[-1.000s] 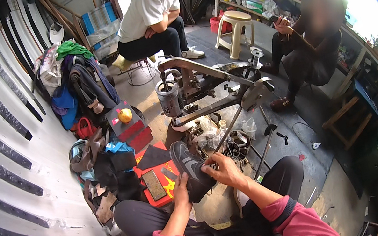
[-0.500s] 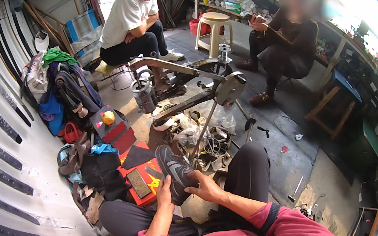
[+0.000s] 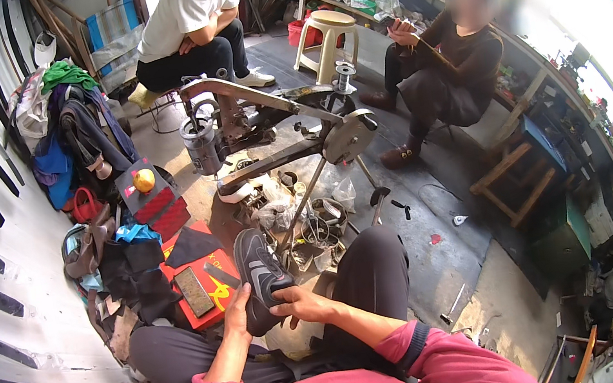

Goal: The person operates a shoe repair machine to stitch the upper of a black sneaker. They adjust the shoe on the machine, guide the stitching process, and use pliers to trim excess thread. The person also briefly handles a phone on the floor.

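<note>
A dark sneaker with pale stripes (image 3: 257,266) is held between my knees, its toe pointing away from me. My left hand (image 3: 237,313) grips the sneaker's left side near the heel. My right hand (image 3: 304,304) is closed on its right side near the opening; the fingertips are partly hidden against the shoe. Left of the sneaker lies a red box (image 3: 174,273) on the floor. On it rest a brown rectangular block (image 3: 194,291), a flat metal blade (image 3: 221,274) and a dark cloth-like piece (image 3: 192,245).
A hand-cranked shoe-stitching machine (image 3: 274,160) stands ahead, with loose parts and plastic bags beneath it. Clothes and bags (image 3: 69,140) are heaped at left. Two people sit beyond, near a beige stool (image 3: 331,35). A wooden stool (image 3: 514,176) and shelving line the right.
The view has shifted, so the surroundings sit farther left and slightly higher or lower. Both hands keep hold of the sneaker; my right hand's fingers have moved slightly on it.
</note>
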A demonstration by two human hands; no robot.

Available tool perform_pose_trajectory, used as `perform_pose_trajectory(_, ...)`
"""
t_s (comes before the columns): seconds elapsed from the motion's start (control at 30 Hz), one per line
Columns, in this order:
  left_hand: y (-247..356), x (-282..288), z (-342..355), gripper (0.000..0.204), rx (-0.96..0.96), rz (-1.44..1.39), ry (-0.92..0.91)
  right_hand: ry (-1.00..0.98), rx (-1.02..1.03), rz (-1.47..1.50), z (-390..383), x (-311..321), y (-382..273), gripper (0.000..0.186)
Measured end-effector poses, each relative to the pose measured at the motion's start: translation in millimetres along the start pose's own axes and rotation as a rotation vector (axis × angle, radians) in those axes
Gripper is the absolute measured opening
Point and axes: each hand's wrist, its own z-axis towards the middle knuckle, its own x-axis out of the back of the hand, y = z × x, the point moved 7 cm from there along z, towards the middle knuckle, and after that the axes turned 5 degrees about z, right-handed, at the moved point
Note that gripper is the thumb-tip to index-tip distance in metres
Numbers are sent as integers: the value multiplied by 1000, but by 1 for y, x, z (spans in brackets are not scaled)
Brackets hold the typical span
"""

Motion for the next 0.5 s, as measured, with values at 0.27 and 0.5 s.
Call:
perform_pose_trajectory(0.27,-5,24,-2,45,-37,144,163,-44,-74,-41,16,-11,22,57)
perform_pose_trajectory(0.5,-20,32,8,44,10,208,105,-18,-175,141,14,-6,44,46)
